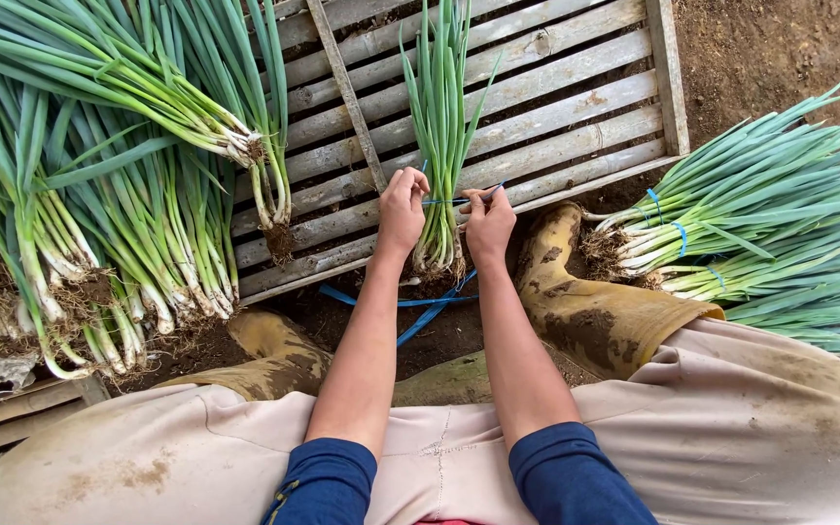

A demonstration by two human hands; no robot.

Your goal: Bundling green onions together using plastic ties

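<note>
A small bunch of green onions (pixel 442 117) lies on a wooden slatted pallet (pixel 556 107), roots toward me. A blue tie string (pixel 444 201) runs around its white stems. My left hand (pixel 402 209) pinches one end of the string at the bunch's left side. My right hand (pixel 488 222) pinches the other end at the right side. Both hands press against the bunch just above its muddy roots.
A big heap of loose green onions (pixel 99 175) covers the pallet's left. Tied bundles with blue bands (pixel 760 214) lie on the dirt at right. More blue strings (pixel 420 306) lie between my muddy yellow boots (pixel 585 301). My knees fill the foreground.
</note>
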